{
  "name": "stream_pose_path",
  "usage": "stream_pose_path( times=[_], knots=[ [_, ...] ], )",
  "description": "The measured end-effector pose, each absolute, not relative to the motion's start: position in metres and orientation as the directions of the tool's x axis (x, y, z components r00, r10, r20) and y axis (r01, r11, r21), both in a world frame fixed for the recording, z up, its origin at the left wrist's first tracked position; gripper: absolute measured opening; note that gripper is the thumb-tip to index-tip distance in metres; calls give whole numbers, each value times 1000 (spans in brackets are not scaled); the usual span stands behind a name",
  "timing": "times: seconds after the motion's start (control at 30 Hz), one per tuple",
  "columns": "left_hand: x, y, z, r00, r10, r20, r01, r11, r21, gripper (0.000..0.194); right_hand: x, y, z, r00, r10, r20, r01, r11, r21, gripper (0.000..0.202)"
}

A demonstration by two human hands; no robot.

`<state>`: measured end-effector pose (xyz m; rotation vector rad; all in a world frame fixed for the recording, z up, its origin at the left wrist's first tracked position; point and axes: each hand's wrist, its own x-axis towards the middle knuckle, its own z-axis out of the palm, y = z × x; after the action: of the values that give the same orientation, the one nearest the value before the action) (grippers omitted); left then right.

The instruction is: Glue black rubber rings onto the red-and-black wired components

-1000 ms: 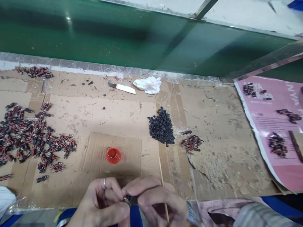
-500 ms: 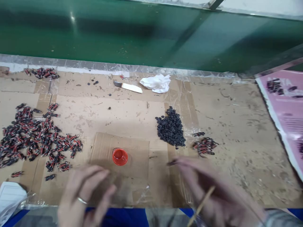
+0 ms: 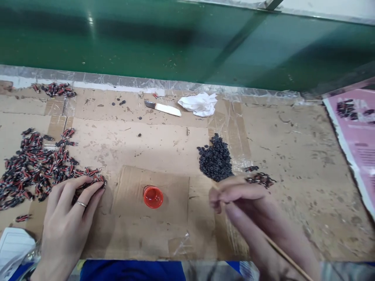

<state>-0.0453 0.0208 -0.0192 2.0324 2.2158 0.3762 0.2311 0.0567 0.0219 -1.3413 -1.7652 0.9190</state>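
Observation:
My left hand (image 3: 68,212), a ring on one finger, rests at the right edge of a large pile of small red-and-black wired parts (image 3: 38,160). Its thumb and index fingertips pinch together at one of these parts; the fingers partly hide it. My right hand (image 3: 249,210) is closed around a thin wooden stick (image 3: 283,251), whose upper end points toward a heap of small black discs (image 3: 215,158). Between the hands, a small red cup (image 3: 153,196) with some liquid inside stands on a cardboard piece (image 3: 172,218).
Behind lie a white-handled knife (image 3: 164,108) and a crumpled white tissue (image 3: 199,104). A smaller group of wired parts (image 3: 260,179) sits beyond my right hand, partly covered. At far right is a pink sheet (image 3: 356,132); a green wall (image 3: 146,43) edges the bench.
My left hand has moved left onto the pile of wired parts. My right hand has moved up and left; the dark part at its fingertips no longer shows, and the stick now points forward.

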Motion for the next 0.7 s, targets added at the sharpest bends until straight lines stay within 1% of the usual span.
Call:
stream_pose_path(
  times=[0.1, 0.17, 0.23, 0.3, 0.37, 0.4, 0.5, 0.57, 0.63, 0.7],
  knots=[
    [-52, 18, -23, -65, 995, 76, 950, 39, 309, 30, 223, 59, 26, -351, 933, 81, 313, 198, -929, 12],
    [-56, 15, -27, -79, 995, 61, 946, 56, 320, 31, 217, 59, 26, -376, 921, 106, 273, 220, -937, 20],
    [-58, 13, -30, -63, 996, 60, 954, 43, 296, 30, 210, 57, 23, -374, 919, 122, 323, 252, -912, 34],
    [-58, 14, -31, -28, 997, 76, 966, 8, 257, 29, 202, 56, 18, -367, 917, 154, 394, 303, -867, 42],
    [-56, 16, -28, -6, 995, 104, 969, -20, 248, 27, 194, 55, 10, -362, 912, 191, 436, 347, -830, 40],
    [-55, 18, -25, -5, 993, 114, 962, -26, 271, 25, 192, 55, 6, -365, 908, 206, 449, 366, -815, 37],
    [-48, 22, -16, -44, 993, 107, 914, -4, 406, 17, 188, 55, -3, -409, 885, 222, 490, 419, -765, 27],
    [-44, 23, -13, -73, 994, 75, 891, 31, 452, 14, 187, 55, -6, -436, 869, 234, 503, 451, -738, 24],
    [-42, 23, -12, -80, 993, 85, 902, 35, 431, 15, 188, 54, -8, -444, 864, 235, 511, 460, -726, 24],
    [-44, 19, -13, -92, 988, 128, 915, 33, 403, 20, 189, 53, -8, -445, 867, 226, 507, 452, -734, 24]
  ],
)
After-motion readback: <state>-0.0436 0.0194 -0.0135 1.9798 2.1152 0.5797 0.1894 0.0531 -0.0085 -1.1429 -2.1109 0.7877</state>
